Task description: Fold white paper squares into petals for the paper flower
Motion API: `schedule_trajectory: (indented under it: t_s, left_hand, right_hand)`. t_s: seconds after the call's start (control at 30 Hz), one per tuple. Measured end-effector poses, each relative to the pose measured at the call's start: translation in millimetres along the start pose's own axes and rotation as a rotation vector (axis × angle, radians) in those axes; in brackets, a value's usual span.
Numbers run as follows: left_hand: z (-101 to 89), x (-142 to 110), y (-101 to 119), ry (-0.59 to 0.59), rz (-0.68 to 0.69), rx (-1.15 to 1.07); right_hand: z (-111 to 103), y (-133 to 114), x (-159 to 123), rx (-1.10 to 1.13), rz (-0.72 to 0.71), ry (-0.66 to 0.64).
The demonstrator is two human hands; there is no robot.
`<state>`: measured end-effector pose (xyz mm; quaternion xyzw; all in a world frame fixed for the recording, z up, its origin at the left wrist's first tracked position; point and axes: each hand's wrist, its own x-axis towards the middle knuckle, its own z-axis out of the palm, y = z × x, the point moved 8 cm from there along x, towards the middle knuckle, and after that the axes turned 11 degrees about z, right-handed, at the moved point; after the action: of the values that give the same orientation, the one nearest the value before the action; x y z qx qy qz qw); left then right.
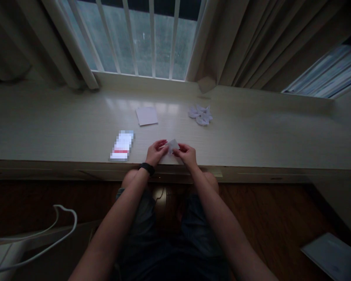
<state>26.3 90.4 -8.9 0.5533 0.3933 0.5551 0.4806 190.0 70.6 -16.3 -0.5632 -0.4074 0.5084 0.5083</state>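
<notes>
A small piece of white paper [173, 145], apparently folded, is held between my two hands just above the front edge of the pale counter. My left hand [157, 151] pinches its left side; a black band sits on that wrist. On the other side, the fingers of my right hand [187, 154] are closed on the paper's right part. Beyond my hands lies a stack of square white paper sheets [146, 116]. To its right is a cluster of folded or crumpled white paper pieces [201, 115], whose exact shapes I cannot make out.
A phone with a lit, blurred screen [122, 145] lies left of my hands. The counter [251, 132] runs under a barred window [137, 43] with curtains [236, 43]. A white cable [74, 218] loops at lower left, and a flat pale object [335, 253] rests at lower right.
</notes>
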Motion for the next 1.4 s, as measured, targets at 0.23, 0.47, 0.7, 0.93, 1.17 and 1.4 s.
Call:
schedule_trajectory:
  t_s: [0.23, 0.47, 0.7, 0.93, 1.17, 1.4]
  left_hand:
    - [-0.5, -5.3, 8.3, 0.043, 0.104, 0.355]
    - [-0.4, -2.4, 2.3, -0.029, 0.087, 0.398]
    - [0.9, -4.1, 2.1, -0.082, 0.058, 0.574]
    - [3.9, -4.8, 10.2, -0.128, 0.119, 0.612]
    - [5.3, -4.8, 8.5, -0.139, 0.097, 0.619]
    - [9.6, -6.5, 15.3, -0.181, 0.160, 0.615]
  right_hand:
    - [-3.7, -4.4, -3.7, -0.143, -0.102, 0.099]
    - [-4.8, -7.6, -5.6, -0.214, -0.138, 0.098]
    - [-8.0, -3.8, -2.8, -0.134, -0.094, 0.135]
    - [2.7, -7.9, -8.1, -0.274, -0.189, 0.070]
    - [-1.2, -7.1, -6.8, -0.319, -0.173, 0.109]
    - [3.1, -16.5, -13.9, -0.412, -0.233, 0.111]
